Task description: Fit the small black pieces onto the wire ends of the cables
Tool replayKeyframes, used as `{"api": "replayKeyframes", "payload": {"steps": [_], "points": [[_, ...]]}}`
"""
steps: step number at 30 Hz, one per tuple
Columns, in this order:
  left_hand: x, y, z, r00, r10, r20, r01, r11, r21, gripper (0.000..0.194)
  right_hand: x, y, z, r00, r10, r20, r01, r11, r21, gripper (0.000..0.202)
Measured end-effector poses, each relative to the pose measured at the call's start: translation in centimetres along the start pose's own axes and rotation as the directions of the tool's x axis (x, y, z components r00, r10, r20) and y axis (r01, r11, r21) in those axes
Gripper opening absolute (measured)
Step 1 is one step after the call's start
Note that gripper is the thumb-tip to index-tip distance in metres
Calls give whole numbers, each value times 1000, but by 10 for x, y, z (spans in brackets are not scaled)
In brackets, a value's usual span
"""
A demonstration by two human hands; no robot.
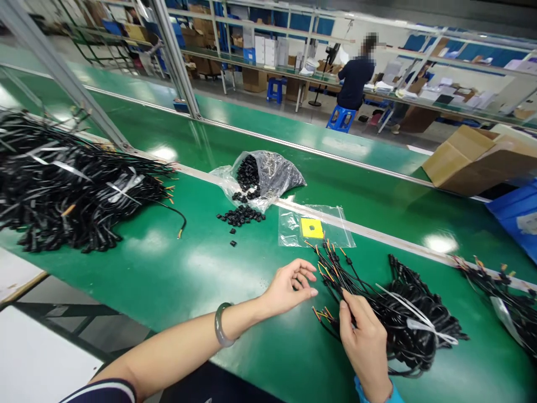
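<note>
My left hand (291,286) is over the green table with its fingers curved and apart, holding nothing. Just right of it, my right hand (364,330) has thumb and fingers closed on a black cable (343,292) at the near side of a cable bundle (413,313). Orange and red wire ends fan out at the bundle's left, some with small black parts on them. A clear bag (274,170) of black parts lies open at the table's middle, with a loose pile of black parts (244,215) spilled in front. A flat clear bag (289,224) holds a yellow square (312,228).
A large heap of black cables (75,184) covers the left of the table (188,280). More cables (503,296) lie at the right edge, near a cardboard box (474,159) and a blue bin (516,212). A metal post (174,61) stands behind. A person (356,78) sits farther back.
</note>
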State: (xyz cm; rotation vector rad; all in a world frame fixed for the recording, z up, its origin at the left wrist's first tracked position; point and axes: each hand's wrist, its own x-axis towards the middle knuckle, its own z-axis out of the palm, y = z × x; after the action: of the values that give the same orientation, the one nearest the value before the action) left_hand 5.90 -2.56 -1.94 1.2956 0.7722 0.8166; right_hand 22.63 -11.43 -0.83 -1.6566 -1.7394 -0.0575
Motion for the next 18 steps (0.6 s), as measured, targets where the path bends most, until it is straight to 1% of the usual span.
{"api": "replayKeyframes", "payload": {"steps": [2,3,4,5,6,7,8,10,11,12,13,14,15,16,18], "points": [[5,1,-6,999,32,-14,-30,995,98,38,2,3,1,997,-71,24,73,990,-118,29],[9,3,-12,998,52,-20,-47,982,185,35,3,5,1,994,-107,35,112,974,-196,31],[12,7,-20,997,75,-21,-65,953,296,31,4,7,1,990,-135,45,142,948,-284,32],[16,13,-30,995,98,-19,-81,902,423,27,5,9,1,988,-149,50,157,917,-367,32],[18,20,-41,993,115,-19,-85,827,556,22,6,10,2,987,-150,50,157,885,-438,32],[19,29,-54,991,130,-23,-79,729,680,20,8,12,2,989,-140,43,143,859,-493,32],[19,38,-68,989,138,-46,-49,614,787,18,9,13,3,992,-120,31,119,840,-530,32],[14,55,-95,985,113,-129,77,382,921,18,12,15,4,997,-74,14,69,827,-557,33],[10,61,-108,983,97,-153,121,279,953,20,14,16,4,999,-49,11,47,836,-546,34],[6,65,-121,982,72,-177,159,204,966,22,16,16,4,1000,-24,8,25,855,-517,34],[2,67,-132,980,38,-195,187,156,970,24,17,16,2,1000,-1,3,2,886,-464,33],[-1,67,-143,978,1,-206,205,130,970,23,19,15,0,1000,18,-1,-17,921,-388,32],[-4,65,-151,977,-32,-210,212,125,969,22,20,14,-3,999,38,-1,-36,953,-301,31],[-6,63,-158,974,-64,-216,223,139,965,20,20,13,-7,998,58,7,-55,975,-216,29],[-9,57,-166,976,-82,-201,213,185,959,18,19,10,-16,994,90,68,-83,992,-92,26]]}}
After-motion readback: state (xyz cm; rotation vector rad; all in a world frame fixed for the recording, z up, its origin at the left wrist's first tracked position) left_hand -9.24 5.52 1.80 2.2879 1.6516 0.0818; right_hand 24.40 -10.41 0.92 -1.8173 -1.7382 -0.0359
